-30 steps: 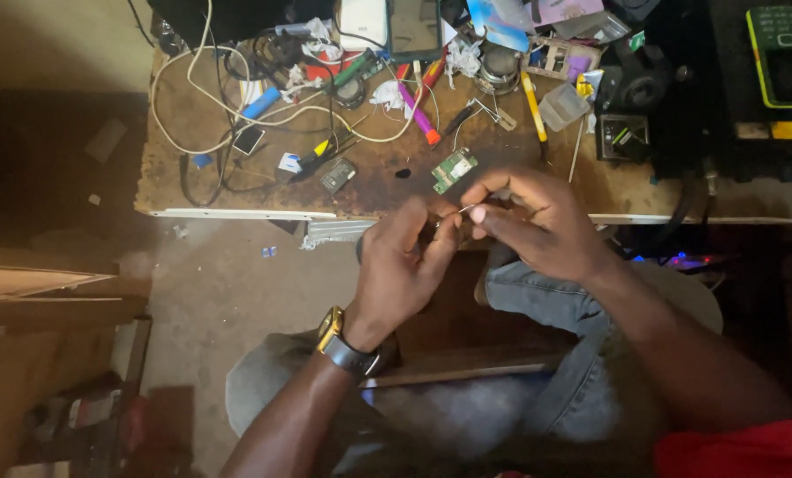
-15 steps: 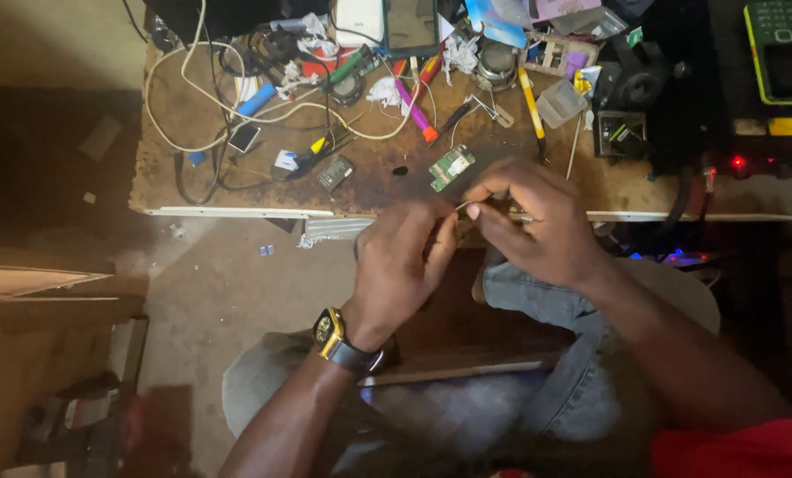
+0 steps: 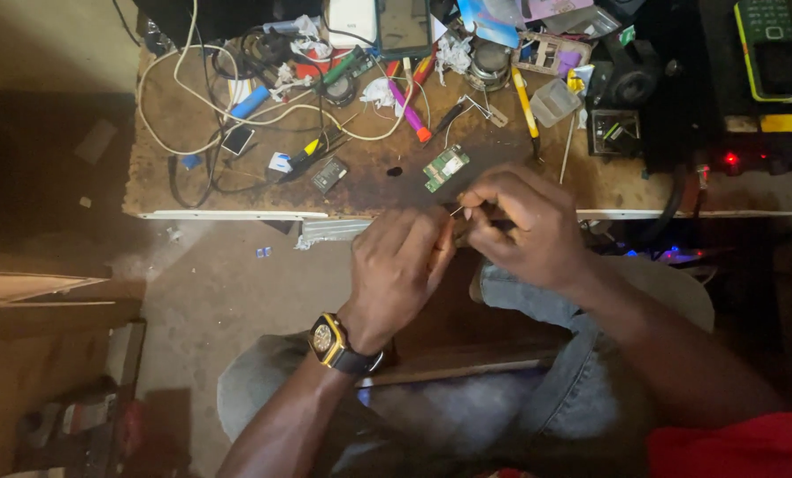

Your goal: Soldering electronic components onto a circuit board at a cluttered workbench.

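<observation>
My left hand (image 3: pixel 400 265), with a gold and black watch (image 3: pixel 332 343) on its wrist, is closed around a small part just below the front edge of the wooden workbench (image 3: pixel 236 190). My right hand (image 3: pixel 524 221) meets it from the right and pinches a thin wire (image 3: pixel 457 211) whose pale tip shows between the fingers. What the left fingers hold is hidden. A small green circuit board (image 3: pixel 446 167) lies on the bench just above both hands.
The bench holds white cables (image 3: pixel 179 88), a pink marker (image 3: pixel 406 111), a yellow pen (image 3: pixel 525 104), a small black chip (image 3: pixel 329 174) and a green keypad phone (image 3: pixel 772 49) at far right. A red light (image 3: pixel 730 159) glows on dark equipment. Bare floor lies left.
Both hands have stayed pressed together at the bench edge, with only slight finger shifts. The view has drifted a little.
</observation>
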